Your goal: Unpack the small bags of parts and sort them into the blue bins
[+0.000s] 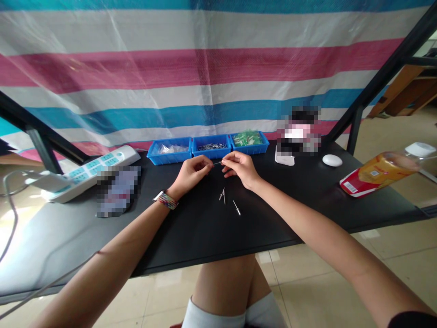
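Note:
Above the black table, my left hand point(196, 171) and my right hand point(241, 167) are close together, fingertips pinched. A thin metal pin point(217, 163) spans the small gap between them, its ends hidden by the fingers. Just below, two slim metal pieces point(224, 197) lie touching or crossed on the tabletop. A third metal piece point(236, 208), with a thin shaft and a thicker silver end, rests a little nearer to me. Behind my hands stands a blue bin of metal pins point(211, 146).
Beside it are a blue bin with clear plastic pieces point(170, 151) and a blue bin with green pieces point(249, 141). A power strip point(95, 171) lies left. At right are a white oval object point(332, 160) and a drink bottle point(378, 172). A striped sheet point(205, 68) hangs behind.

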Motion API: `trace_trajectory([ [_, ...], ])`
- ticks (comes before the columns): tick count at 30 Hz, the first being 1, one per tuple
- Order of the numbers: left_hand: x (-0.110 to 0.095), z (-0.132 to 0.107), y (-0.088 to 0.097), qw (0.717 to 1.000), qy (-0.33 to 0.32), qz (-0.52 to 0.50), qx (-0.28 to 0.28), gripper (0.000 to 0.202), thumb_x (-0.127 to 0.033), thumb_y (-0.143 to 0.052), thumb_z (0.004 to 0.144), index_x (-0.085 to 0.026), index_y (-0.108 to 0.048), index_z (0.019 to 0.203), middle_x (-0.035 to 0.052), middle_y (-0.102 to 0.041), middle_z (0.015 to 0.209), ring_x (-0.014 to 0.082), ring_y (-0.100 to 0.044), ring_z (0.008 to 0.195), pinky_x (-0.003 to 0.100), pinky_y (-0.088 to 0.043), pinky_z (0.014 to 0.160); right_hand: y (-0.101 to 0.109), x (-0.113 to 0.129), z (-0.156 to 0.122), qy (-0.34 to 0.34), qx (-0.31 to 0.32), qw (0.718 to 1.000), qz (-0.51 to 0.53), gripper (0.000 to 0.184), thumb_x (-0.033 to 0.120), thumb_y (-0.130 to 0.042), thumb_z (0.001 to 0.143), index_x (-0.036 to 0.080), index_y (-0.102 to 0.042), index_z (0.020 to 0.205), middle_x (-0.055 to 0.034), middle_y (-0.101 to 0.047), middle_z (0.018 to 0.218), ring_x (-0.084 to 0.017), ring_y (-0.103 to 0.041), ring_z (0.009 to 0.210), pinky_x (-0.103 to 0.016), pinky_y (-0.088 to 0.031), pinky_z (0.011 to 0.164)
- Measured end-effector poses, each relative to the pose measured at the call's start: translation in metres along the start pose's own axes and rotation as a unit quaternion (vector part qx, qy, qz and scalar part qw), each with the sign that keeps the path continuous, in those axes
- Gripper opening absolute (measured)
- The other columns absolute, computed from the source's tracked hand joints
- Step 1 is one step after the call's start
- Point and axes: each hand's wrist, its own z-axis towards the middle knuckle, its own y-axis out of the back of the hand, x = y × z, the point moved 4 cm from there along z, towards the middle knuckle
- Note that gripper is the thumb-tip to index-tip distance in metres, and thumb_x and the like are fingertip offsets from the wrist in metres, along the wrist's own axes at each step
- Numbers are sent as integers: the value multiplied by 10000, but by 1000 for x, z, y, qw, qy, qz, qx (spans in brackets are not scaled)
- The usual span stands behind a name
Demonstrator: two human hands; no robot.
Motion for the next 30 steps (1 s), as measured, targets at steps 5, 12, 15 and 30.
trace_trajectory([
  [5,5,1,1,1000,0,26,-10,290,-420,-669,949,-177,-676,792,7,-644,670,134,-574,609,242,-438,577,-2,1,-1,19,15,1000,-2,299,350,-908,716,199,-717,891,16,-712,803,-152,-730,659,-251,-641,526],
  [12,12,2,3,999,7,49,-14,400,-507,-607,1011,-181,-676,789,17,-637,648,143,-572,580,255,-430,554,-2,-2,0,37,26,999,-21,283,385,-902,742,202,-734,876,12,-698,793,-138,-698,633,-243,-624,505],
  [15,11,2,3,999,-10,26,-16,358,-502,-623,1013,-183,-676,860,13,-640,703,145,-601,622,256,-461,581,-2,-5,2,33,18,999,-24,319,464,-886,769,199,-727,851,-4,-710,797,-133,-682,617,-237,-606,483],
  [30,-29,-15,-4,842,-300,449,-3,182,-281,-562,1109,-222,-689,992,37,-673,890,158,-609,751,300,-454,664,-1,0,-1,-6,1,1000,9,360,469,-919,704,197,-710,813,-5,-730,778,-124,-662,592,-248,-598,526],
])
